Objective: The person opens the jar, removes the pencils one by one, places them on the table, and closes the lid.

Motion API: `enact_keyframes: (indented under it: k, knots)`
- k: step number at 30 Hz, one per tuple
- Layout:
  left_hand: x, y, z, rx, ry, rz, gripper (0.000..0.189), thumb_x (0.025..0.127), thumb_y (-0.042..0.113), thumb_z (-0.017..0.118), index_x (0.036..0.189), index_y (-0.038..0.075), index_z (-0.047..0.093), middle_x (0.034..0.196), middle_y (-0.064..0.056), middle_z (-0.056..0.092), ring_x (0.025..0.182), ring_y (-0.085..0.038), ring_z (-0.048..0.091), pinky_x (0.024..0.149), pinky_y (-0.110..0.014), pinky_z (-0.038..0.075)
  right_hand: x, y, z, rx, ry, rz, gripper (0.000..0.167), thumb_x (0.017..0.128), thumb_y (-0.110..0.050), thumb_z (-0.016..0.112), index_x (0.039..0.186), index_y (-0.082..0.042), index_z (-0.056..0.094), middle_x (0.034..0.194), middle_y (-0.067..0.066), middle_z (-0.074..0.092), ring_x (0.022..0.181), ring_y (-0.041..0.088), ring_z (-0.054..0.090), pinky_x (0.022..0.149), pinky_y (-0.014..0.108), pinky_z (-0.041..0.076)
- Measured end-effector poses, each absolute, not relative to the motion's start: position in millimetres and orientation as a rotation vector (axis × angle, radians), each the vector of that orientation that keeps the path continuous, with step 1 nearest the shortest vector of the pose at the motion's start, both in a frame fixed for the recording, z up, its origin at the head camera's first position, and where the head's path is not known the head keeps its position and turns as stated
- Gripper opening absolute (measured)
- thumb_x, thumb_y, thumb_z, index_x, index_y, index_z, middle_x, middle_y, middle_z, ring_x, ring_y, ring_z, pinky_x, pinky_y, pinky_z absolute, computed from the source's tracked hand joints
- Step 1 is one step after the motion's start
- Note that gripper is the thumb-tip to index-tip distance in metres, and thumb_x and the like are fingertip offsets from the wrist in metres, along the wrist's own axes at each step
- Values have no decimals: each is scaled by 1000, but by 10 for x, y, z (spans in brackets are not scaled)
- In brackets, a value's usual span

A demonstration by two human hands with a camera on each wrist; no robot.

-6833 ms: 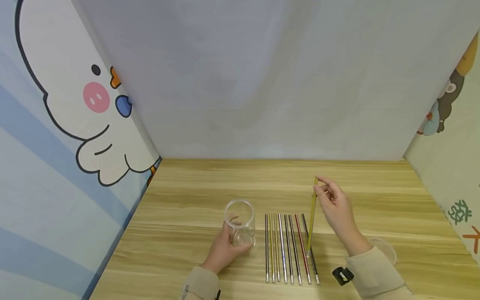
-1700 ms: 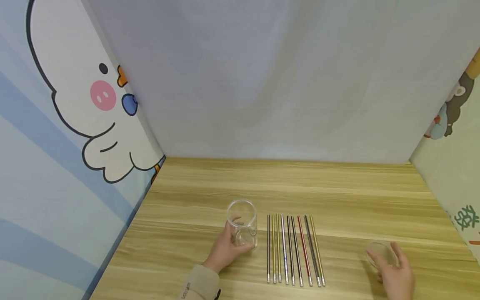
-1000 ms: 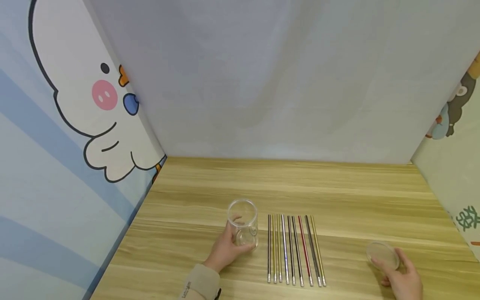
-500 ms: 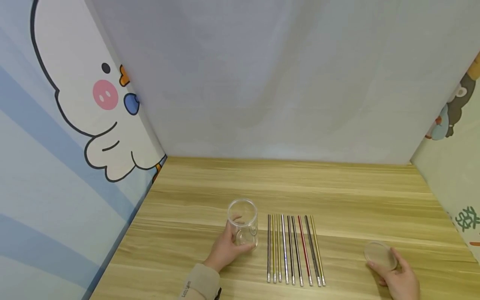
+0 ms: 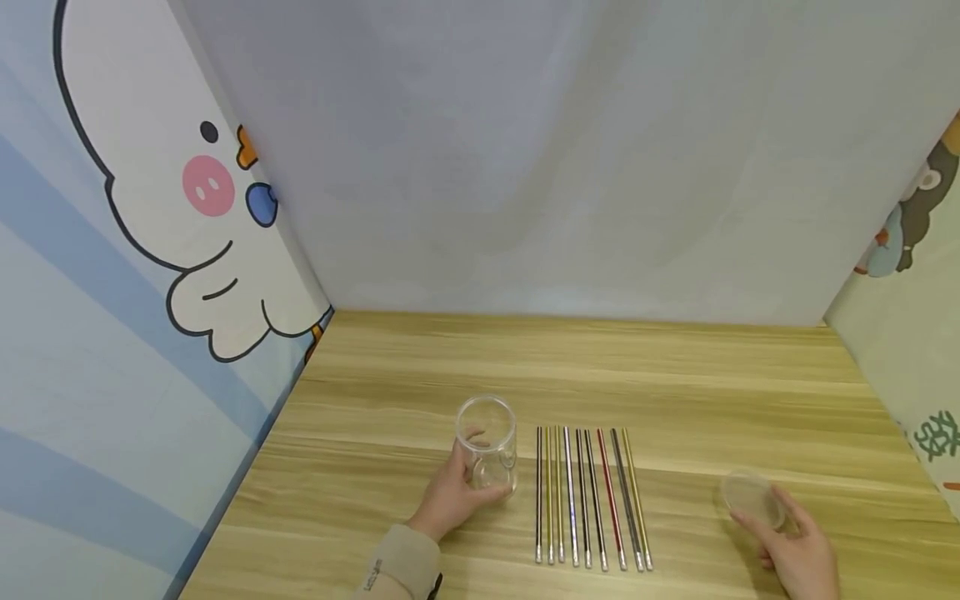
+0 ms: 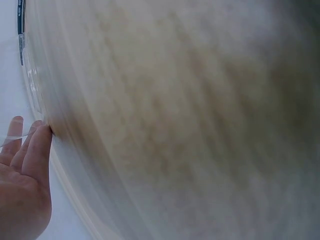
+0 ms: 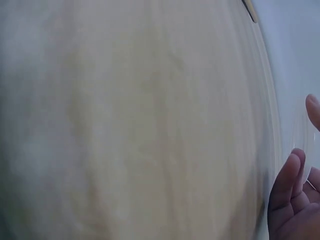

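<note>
A clear, open-topped jar (image 5: 504, 457) stands upright on the table. My left hand (image 5: 447, 507) grips its lower side, thumb in front and fingers behind. To the right of the jar lies a row of pencils (image 5: 611, 498), black, yellow, silvery and red, with their eraser ends toward me. A yellow pencil (image 5: 637, 500) forms the row's right end. My right hand (image 5: 801, 552), farther right, pinches a round clear lid (image 5: 750, 493) between thumb and fingers. In the right wrist view the lid shows only faintly beside the fingers (image 7: 286, 182).
The wood-grain table (image 5: 420, 358) meets a pale grey backdrop (image 5: 540, 208) at its far edge. A cartoon-printed panel (image 5: 135, 250) borders the left side, and another printed panel (image 5: 900, 333) borders the right.
The yellow pencil, earlier upright in my right hand, now lies at the row's right end. My right hand has since taken hold of the lid and shifted it slightly left and away from me.
</note>
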State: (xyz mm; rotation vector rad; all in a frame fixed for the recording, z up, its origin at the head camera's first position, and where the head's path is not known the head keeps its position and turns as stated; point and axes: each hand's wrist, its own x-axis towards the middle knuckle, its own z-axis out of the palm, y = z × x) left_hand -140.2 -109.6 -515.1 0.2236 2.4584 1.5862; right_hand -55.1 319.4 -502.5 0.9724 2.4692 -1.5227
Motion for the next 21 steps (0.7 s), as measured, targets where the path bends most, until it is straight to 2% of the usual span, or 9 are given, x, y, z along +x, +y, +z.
enact_keyframes:
  k: [3,7,13,21]
  knots:
    - [-1403,-1095,-5146,231,2473,1573,95,76,32,86,150,22,28,145,-14,53,124,-39,58,105,-58,45,-562,3180,-4988,958,2427,-1528,100,84,-43,78,157,-9,18,57,1,61,54,10,61,54,23,55]
    - [-1400,-1102,-5148,241,2496,1546,95,76,33,85,150,21,28,145,-13,54,123,-39,58,105,-60,45,-569,3138,-4918,938,2420,-1552,98,84,-42,78,157,-11,20,49,-4,52,51,9,58,52,22,52]
    - [-1399,-1099,-5164,233,2484,1562,95,75,33,86,150,22,28,145,-14,53,124,-39,58,105,-60,45,-581,3073,-4786,894,2482,-1566,94,85,-41,78,157,-15,23,46,-7,47,47,9,52,49,23,46]
    - [-1400,-1097,-5153,228,2435,1597,94,76,30,86,150,22,28,146,-17,51,126,-39,57,106,-57,45,-615,2981,-4620,754,2547,-1585,87,89,-39,73,157,-15,24,48,-10,42,48,5,45,54,22,47]
